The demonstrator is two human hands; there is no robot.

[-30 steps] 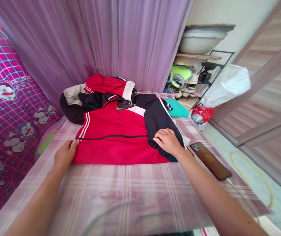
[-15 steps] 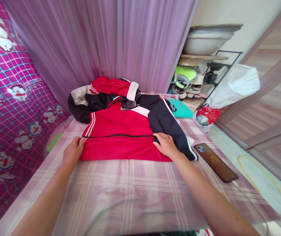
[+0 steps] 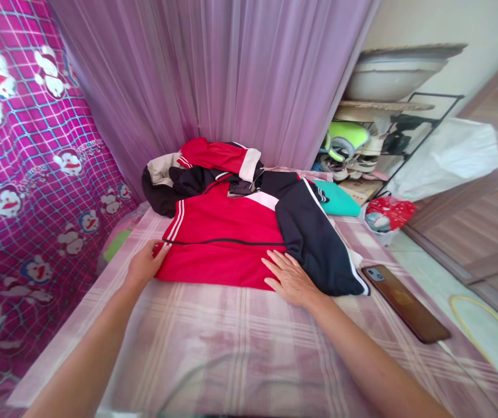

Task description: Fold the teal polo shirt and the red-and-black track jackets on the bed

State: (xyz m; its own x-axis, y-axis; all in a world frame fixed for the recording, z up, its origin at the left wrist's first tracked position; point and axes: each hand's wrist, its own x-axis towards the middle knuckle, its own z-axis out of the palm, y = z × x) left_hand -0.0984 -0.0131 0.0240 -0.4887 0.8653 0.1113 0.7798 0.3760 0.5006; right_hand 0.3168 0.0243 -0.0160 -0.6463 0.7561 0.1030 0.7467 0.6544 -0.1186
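A red, white and dark navy track jacket (image 3: 227, 220) lies on its side on the plaid cloth, its dark zipper running crosswise and its white-striped hem to the left. At the lower left corner, my left hand (image 3: 147, 264) is closed on the hem edge, fingers bent over the fabric. My right hand (image 3: 290, 276) lies open and flat, fingers spread, where the red body meets the dark sleeve (image 3: 318, 238). That sleeve stretches toward the front right. Beyond the jacket, a heap of dark and red clothing (image 3: 159, 194) partly hides its far side.
A phone (image 3: 406, 302) with a cable lies right of the sleeve. A teal folded item (image 3: 340, 197) sits at the back right. Behind hangs a purple curtain (image 3: 240, 75); a patterned pink cloth (image 3: 35, 174) hangs left. A shoe rack (image 3: 406, 145) stands on the right.
My right hand has moved off the dark sleeve onto the red fabric, and the sleeve now lies spread farther right. My left hand stays at the hem. The view has shifted left.
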